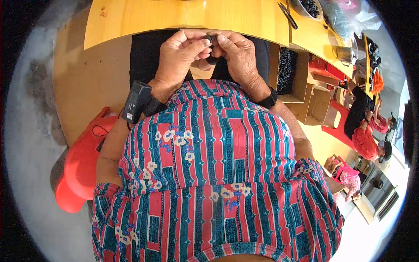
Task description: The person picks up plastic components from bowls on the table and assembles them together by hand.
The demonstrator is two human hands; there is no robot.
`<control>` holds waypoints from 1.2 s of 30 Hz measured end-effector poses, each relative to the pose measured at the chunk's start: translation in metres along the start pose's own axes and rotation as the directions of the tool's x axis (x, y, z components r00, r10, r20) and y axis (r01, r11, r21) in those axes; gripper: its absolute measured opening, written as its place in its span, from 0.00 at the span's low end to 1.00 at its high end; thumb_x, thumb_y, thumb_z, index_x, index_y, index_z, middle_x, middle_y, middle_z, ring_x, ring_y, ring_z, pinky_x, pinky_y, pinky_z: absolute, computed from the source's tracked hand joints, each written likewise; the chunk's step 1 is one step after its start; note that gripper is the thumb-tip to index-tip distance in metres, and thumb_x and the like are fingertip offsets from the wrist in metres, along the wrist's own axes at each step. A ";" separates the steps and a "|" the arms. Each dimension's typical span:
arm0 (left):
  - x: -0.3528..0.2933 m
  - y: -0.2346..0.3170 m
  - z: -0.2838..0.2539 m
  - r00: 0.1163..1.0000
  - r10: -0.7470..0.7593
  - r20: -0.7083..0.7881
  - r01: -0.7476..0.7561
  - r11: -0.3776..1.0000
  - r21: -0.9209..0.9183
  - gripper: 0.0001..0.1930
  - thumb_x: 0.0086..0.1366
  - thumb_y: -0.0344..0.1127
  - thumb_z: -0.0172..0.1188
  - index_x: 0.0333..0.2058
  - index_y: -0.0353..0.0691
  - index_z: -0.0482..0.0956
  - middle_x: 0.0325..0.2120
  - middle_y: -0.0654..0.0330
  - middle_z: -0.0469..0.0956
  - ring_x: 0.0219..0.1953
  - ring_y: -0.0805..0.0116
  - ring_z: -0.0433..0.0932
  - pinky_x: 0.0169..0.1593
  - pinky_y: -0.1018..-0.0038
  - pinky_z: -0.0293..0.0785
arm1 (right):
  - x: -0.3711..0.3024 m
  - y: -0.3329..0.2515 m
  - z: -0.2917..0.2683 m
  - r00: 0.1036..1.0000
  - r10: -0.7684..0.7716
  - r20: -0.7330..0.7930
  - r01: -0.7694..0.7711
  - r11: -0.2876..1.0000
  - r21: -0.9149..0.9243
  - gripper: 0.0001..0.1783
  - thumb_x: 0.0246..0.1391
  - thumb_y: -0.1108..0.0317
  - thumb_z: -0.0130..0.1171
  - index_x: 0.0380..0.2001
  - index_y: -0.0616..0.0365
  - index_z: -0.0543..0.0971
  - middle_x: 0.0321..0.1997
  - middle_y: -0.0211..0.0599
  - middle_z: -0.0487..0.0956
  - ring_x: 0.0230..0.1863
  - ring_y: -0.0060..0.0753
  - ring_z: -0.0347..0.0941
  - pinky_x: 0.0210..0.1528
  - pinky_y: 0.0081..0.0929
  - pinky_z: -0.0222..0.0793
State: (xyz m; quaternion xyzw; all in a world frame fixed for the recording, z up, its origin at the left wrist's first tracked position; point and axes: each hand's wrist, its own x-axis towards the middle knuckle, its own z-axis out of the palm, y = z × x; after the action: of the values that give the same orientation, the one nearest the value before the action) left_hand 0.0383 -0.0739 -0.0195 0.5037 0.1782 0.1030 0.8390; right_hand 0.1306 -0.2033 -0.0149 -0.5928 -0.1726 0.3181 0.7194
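Both hands at the near edge of the yellow table (183, 17), over the lap. Left hand (181, 54) and right hand (238, 54) each pinch, fingertips closed, a small black part (211, 39) held between them; a second dark bit (212, 60) sits lower in the fingers. Risk: the tiny part could slip from the pinch into the lap. Nearby: cardboard box of black pieces (288, 70) at the right edge, bowl (307, 8), dark tool (288, 15) at the far edge. Nothing blocks the hands.
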 end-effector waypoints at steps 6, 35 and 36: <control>-0.001 0.000 -0.002 1.000 -0.020 0.003 0.020 0.999 -0.036 0.10 0.61 0.29 0.55 0.42 0.34 0.72 0.31 0.60 0.76 0.33 0.75 0.75 0.40 0.79 0.73 | 0.000 0.002 -0.003 0.995 0.083 0.051 -0.085 0.996 0.042 0.13 0.56 0.65 0.51 0.39 0.62 0.76 0.21 0.29 0.74 0.21 0.17 0.70 0.19 0.15 0.65; -0.001 0.007 -0.005 0.939 0.103 0.329 -0.217 0.918 0.332 0.26 0.65 0.45 0.49 0.55 0.34 0.60 0.43 0.60 0.70 0.42 0.75 0.71 0.46 0.79 0.69 | -0.006 -0.008 0.006 0.968 -0.110 0.227 0.218 0.821 -0.528 0.13 0.52 0.73 0.51 0.42 0.59 0.72 0.22 0.38 0.74 0.20 0.26 0.71 0.25 0.23 0.69; -0.001 0.005 -0.006 0.939 0.102 0.329 -0.216 0.918 0.333 0.26 0.65 0.45 0.49 0.55 0.34 0.60 0.43 0.60 0.70 0.42 0.75 0.71 0.46 0.79 0.69 | -0.006 -0.009 0.009 0.968 -0.122 0.219 0.221 0.829 -0.513 0.13 0.52 0.73 0.51 0.42 0.59 0.72 0.21 0.37 0.74 0.20 0.26 0.71 0.25 0.23 0.68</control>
State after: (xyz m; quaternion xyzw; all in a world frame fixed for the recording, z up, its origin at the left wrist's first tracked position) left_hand 0.0353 -0.0673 -0.0177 0.6730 0.0206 0.0578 0.7371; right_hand 0.1226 -0.2015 -0.0037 -0.7206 -0.3702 0.2428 0.5335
